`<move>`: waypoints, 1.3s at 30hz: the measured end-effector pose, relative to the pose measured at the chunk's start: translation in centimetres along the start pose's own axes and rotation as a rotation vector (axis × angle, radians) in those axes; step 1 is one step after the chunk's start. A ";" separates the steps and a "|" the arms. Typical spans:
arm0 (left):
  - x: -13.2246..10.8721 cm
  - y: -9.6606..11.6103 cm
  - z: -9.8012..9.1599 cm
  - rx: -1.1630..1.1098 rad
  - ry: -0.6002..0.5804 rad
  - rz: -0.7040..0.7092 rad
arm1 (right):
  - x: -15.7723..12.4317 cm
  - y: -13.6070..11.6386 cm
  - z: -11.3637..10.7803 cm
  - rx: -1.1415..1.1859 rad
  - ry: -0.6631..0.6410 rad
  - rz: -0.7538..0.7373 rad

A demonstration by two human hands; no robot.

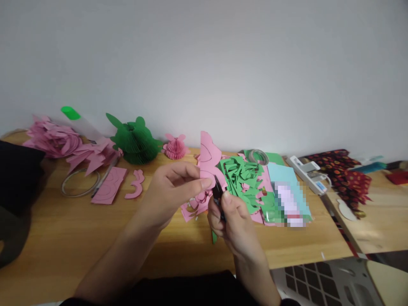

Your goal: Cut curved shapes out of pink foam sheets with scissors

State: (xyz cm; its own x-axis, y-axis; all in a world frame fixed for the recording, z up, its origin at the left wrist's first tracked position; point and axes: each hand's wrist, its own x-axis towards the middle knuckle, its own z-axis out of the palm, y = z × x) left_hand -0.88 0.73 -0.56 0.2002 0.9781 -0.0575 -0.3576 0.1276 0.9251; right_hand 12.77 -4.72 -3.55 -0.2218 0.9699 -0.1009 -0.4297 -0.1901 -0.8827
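My left hand (174,187) pinches a pink paper piece (208,159) with curved black lines drawn on it, holding it upright above the wooden table (63,238). My right hand (231,219) is closed around small dark scissors (218,195), whose tip meets the lower edge of the pink piece. Pink offcuts (194,208) lie on the table just behind both hands.
Green paper scraps (244,178) and a light blue sheet (285,182) lie to the right. A green honeycomb paper shape (135,142), small pink one (174,148), pink paper heaps (60,142), tape rolls (258,155) and patterned cloth (342,170) line the back.
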 end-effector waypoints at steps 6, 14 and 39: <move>0.0 -0.1 -0.1 -0.002 -0.027 0.013 | -0.1 -0.1 0.2 0.012 0.007 0.010; 0.2 0.0 -0.4 0.167 -0.189 0.001 | -0.2 -0.3 0.0 -0.001 0.010 0.025; -0.8 0.3 0.1 0.116 -0.149 0.015 | -1.0 -0.8 0.8 -0.025 0.049 0.002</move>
State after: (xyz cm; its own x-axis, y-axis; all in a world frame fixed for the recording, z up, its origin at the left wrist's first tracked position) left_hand -1.12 -0.03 -0.18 0.3314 0.9435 0.0050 -0.2558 0.0847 0.9630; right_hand 12.67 -5.63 -2.39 -0.1792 0.9759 -0.1241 -0.4070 -0.1884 -0.8938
